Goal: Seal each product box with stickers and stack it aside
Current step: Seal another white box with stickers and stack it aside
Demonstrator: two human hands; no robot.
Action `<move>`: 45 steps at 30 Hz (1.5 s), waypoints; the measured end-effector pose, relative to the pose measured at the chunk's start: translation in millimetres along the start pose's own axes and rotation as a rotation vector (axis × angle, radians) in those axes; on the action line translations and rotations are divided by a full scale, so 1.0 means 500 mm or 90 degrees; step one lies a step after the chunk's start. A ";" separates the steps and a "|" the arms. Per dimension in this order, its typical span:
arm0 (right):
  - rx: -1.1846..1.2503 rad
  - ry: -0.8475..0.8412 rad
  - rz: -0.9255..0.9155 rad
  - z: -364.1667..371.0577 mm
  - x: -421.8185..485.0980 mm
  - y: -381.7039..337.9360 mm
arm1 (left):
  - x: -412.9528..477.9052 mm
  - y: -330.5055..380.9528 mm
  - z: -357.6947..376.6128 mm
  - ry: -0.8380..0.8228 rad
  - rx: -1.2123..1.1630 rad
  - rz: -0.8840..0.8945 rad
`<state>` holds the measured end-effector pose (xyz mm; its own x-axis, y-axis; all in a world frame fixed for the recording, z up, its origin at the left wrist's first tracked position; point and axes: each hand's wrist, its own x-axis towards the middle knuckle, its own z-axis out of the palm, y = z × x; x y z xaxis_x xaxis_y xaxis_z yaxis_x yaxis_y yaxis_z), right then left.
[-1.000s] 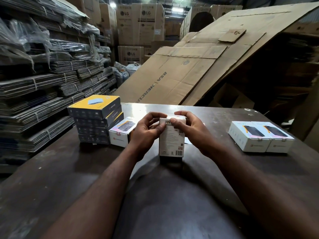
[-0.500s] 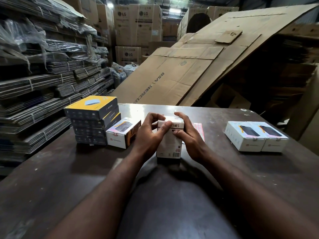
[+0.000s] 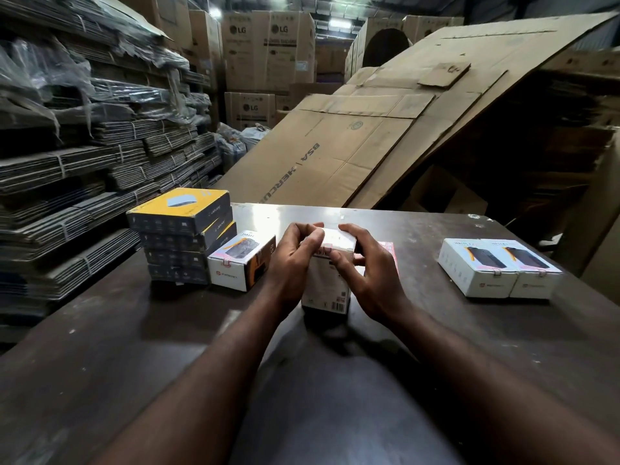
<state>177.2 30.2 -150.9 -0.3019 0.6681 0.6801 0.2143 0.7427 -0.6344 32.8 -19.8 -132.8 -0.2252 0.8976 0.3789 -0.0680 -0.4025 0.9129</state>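
1. Thumbs have slid onto the sticker [image 3: 327,246] at the product box's [image 3: 327,292] top edge.
2. Left hand [image 3: 291,261] and right hand [image 3: 370,280] grip it, upright on the desk [image 3: 453,347] between them.
3. Rub the sticker flat (both ends).

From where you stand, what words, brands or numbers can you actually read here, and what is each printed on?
"LG": tall cartons at the back.
"BSA | HERCU", cut off: leaning cardboard sheet.
"HALL", rest blurred: white box beside the yellow-topped stack, and the pair of white boxes at right.
Too small or blurred: stack's side print, the upright box and its barcode.
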 end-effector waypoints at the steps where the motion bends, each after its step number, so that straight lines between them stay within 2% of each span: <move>1: -0.005 0.007 -0.017 0.000 -0.001 0.001 | 0.000 0.001 0.001 0.000 -0.015 -0.003; 10: -0.054 0.023 -0.092 0.001 -0.009 0.011 | 0.016 -0.002 -0.011 -0.044 -0.132 -0.050; 15: -0.025 0.054 -0.133 -0.006 -0.004 0.015 | 0.010 0.010 -0.014 -0.049 -0.102 -0.075; 21: -0.024 0.056 -0.158 -0.003 -0.007 0.019 | -0.003 0.008 -0.004 -0.036 -0.026 -0.011; 28: 0.013 0.098 -0.083 -0.001 -0.008 0.018 | 0.003 -0.002 -0.012 -0.054 0.138 0.043; 34: 0.032 0.074 -0.082 0.000 -0.011 0.004 | 0.005 -0.011 -0.008 -0.024 0.182 0.081; 37: 0.048 0.069 -0.052 0.002 -0.008 0.011 | 0.013 -0.020 -0.015 -0.035 0.165 0.057; 41: 0.148 0.061 0.059 0.004 -0.010 0.012 | 0.013 -0.039 -0.035 -0.032 0.140 0.011; 45: 0.258 0.050 0.186 0.013 -0.004 0.018 | 0.018 -0.046 -0.039 0.057 0.130 0.014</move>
<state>173.7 35.3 -160.5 -0.2088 0.8586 0.4682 -0.1038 0.4566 -0.8836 13.5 -6.0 -153.5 -0.3110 0.8656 0.3924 0.1337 -0.3689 0.9198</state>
